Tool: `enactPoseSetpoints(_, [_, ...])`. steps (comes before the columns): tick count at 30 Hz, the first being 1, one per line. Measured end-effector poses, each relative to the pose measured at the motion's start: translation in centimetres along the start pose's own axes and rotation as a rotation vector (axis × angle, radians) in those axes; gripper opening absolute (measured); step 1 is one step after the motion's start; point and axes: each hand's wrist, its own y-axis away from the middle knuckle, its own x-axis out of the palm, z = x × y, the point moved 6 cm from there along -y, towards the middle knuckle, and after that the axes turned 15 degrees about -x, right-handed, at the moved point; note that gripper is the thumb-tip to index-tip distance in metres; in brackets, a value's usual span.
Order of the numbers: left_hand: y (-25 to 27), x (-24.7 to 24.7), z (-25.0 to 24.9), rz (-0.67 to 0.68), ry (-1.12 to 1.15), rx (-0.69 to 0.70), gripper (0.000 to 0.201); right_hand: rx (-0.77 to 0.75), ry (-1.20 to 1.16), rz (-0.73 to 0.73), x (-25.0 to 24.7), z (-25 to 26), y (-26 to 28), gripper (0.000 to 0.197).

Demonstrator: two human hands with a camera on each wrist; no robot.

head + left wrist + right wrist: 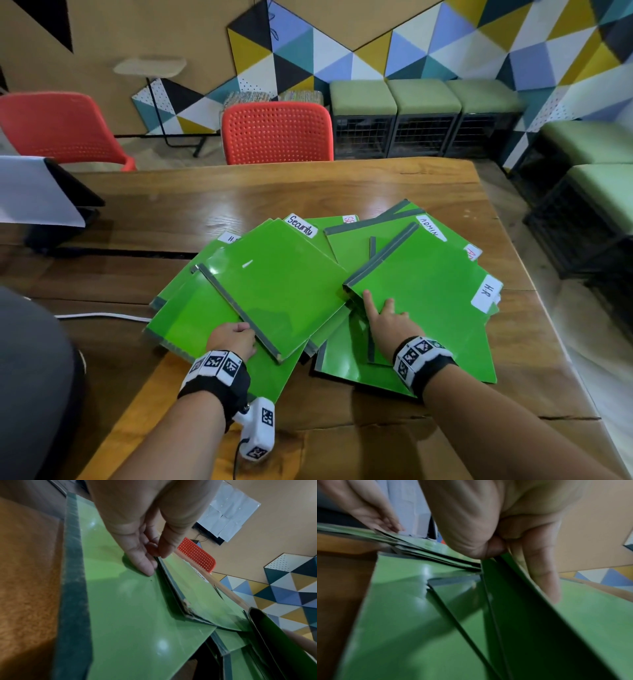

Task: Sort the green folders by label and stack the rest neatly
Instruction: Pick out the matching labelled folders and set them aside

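Your table (342, 181) carries a fanned pile of green folders (239, 322), overlapping in front of you, labels turned to the far side. Behind the table stand two red chairs (277, 133).

Largest in your grasp is the HR folder (424, 291): your right hand (387, 322) pinches its near left corner, thumb underneath and index finger (544, 574) laid flat on the cover, so that corner is lifted off the folders beneath. Its white label (486, 293) sits at the corner farthest from that grip.

Your left hand (233, 341) pinches the grey spine (239, 315) of the Security folder (281, 281) near its lower end, thumb on top and fingers (142, 559) against the edge; the folder lies on the left part of the pile. Its label (301, 225) is at the end far from your grip.

Beyond your right hand, a folder marked ADMIN (430, 228) lies half covered by the HR folder. A white cable (102, 316) runs across the table, left of your left hand.
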Motion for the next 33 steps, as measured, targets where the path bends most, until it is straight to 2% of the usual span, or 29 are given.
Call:
enactPoseSetpoints(3, [0.0, -0.2, -0.4, 0.015, 0.011, 0.002, 0.040, -0.144, 0.041, -0.024, -0.7, 3.3, 1.0, 0.083])
enactPoseSetpoints(5, [0.5, -0.1, -0.9, 0.049, 0.081, -0.013, 0.056, -0.266, 0.073, -0.002, 0.1, 5.8, 1.4, 0.083])
enactPoseSetpoints(7, [0.6, 0.1, -1.3, 0.047, 0.087, -0.026, 0.063, -0.362, 0.124, 0.031, 1.0, 7.6, 1.9, 0.078])
enactPoseSetpoints(9, [0.0, 0.4, -1.5, 0.043, 0.049, -0.036, 0.058, -0.453, 0.201, 0.079, 1.8, 8.4, 2.4, 0.067])
enactPoseSetpoints(12, [-1.3, 0.7, -1.8, 0.038, 0.056, -0.056, 0.027, -0.527, 0.187, 0.076, 2.3, 8.1, 2.6, 0.061])
enactPoseSetpoints(14, [-1.7, 1.2, -2.1, 0.059, 0.014, -0.039, 0.010, -0.445, 0.045, -0.085, 1.1, 6.7, 2.0, 0.054])
enactPoseSetpoints(15, [-1.9, 1.3, -2.3, 0.063, 0.002, -0.020, 0.008, -0.342, -0.034, -0.183, 0.3, 5.4, 1.6, 0.051])
enactPoseSetpoints(17, [-2.0, 1.3, -2.6, 0.059, 0.027, 0.006, 0.012, -0.042, -0.175, -0.302, -1.0, 1.8, 0.7, 0.056])
enactPoseSetpoints(20, [-0.6, 0.8, -2.8, 0.023, 0.026, 0.043, 0.019, 0.363, -0.357, -0.253, -0.6, -2.9, 0.0, 0.077])
enactPoseSetpoints(22, [0.4, 0.3, -2.6, 0.008, -0.045, 0.069, 0.017, 0.490, -0.440, -0.195, 0.1, -4.4, -0.6, 0.084])
enactPoseSetpoints(24, [1.0, 0.0, -2.1, 0.023, -0.092, 0.108, 0.027, 0.537, -0.480, -0.180, 0.4, -4.9, -1.4, 0.082])
enactPoseSetpoints(27, [0.9, -0.1, -1.1, 0.153, -0.110, 0.149, 0.046, 0.501, -0.536, -0.145, 0.4, -4.3, -2.3, 0.079])
enactPoseSetpoints(31, [1.5, -0.7, 0.4, 0.338, 0.034, 0.111, 0.045, 0.373, -0.612, -0.122, 0.4, -2.5, -2.7, 0.078])
enactPoseSetpoints(33, [2.2, -1.2, 0.8, 0.444, 0.130, 0.104, 0.051, 0.319, -0.730, -0.198, 0.2, -1.8, -2.7, 0.076])
